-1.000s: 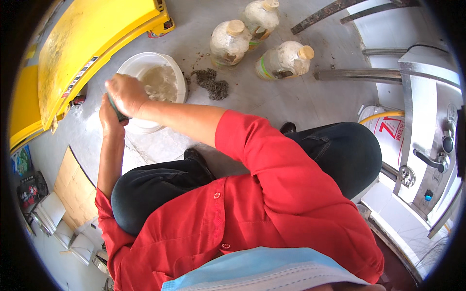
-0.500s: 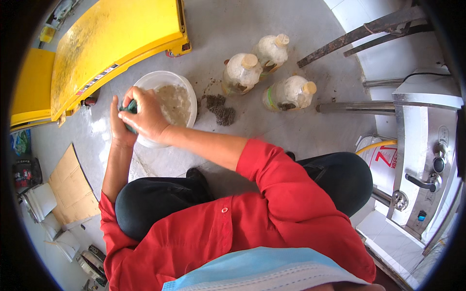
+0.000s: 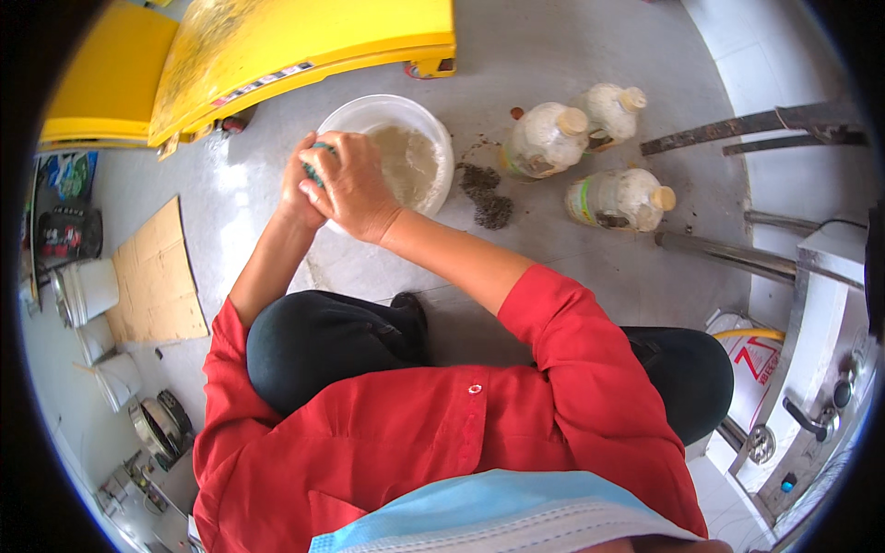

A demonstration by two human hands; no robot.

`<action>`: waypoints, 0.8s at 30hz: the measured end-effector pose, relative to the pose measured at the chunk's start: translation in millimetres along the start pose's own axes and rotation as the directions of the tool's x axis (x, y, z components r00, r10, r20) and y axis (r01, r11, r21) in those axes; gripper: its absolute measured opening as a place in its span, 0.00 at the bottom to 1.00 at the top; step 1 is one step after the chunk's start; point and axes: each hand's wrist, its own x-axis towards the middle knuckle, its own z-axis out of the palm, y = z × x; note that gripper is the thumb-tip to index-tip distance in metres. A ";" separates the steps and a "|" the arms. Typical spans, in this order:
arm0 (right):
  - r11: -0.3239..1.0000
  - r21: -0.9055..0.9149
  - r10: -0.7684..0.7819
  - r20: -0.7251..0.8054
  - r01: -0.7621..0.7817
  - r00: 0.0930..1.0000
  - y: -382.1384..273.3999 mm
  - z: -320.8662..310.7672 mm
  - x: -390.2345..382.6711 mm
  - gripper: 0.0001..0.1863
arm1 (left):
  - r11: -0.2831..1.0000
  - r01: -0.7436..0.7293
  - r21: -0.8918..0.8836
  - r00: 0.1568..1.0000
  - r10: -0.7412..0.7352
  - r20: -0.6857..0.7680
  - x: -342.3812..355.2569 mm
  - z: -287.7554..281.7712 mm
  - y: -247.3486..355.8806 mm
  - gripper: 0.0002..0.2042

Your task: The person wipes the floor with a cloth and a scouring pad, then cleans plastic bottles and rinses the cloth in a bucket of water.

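A dark green item [image 3: 319, 164] is held between the two hands; its kind is not determinable. The right hand [image 3: 361, 189] covers it from the right, fingers curled over it; the left hand [image 3: 297, 184] cups it from the left, fingers closed around it. Both are in contact, so neither is nearer. The visible strip slants from upper right to lower left; most is covered, and the true long axis cannot be confirmed. The white bucket [image 3: 444, 152], containing cloudy water [image 3: 410, 170], lies right of and beyond the grip. In view the hands overlap its left near rim; height above it cannot be judged. A dark grey clump [image 3: 486, 198] lies just right of the bucket.
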 end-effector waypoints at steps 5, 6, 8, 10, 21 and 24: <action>0.999 -0.040 0.000 0.003 0.000 1.000 8.3 17.3 3.5 0.17 | 0.993 -0.099 -0.058 0.995 0.100 0.011 15.8 -19.3 -5.3 0.15; 0.997 -0.080 0.012 0.012 -0.011 1.000 9.8 14.9 3.9 0.15 | 0.991 -0.122 0.049 0.992 0.123 -0.016 3.8 -7.1 -4.6 0.16; 0.998 -0.052 0.020 0.024 -0.019 1.000 6.1 14.3 8.0 0.14 | 0.986 -0.153 0.061 0.983 0.158 -0.092 -6.0 8.2 -7.1 0.16; 0.997 -0.034 0.066 0.048 -0.065 0.997 1.6 17.1 10.2 0.13 | 0.988 -0.137 0.065 0.979 0.145 -0.141 -9.1 11.3 -5.5 0.15; 0.746 0.439 0.473 0.179 -0.500 0.863 24.7 24.5 20.8 0.11 | 0.860 -0.088 0.502 0.828 0.344 -0.443 -12.6 18.7 -4.7 0.17; 0.959 0.070 0.277 -0.026 -0.275 0.961 5.8 20.9 12.5 0.31 | 0.777 -0.311 0.548 0.728 0.565 -0.389 -7.8 -6.5 3.0 0.21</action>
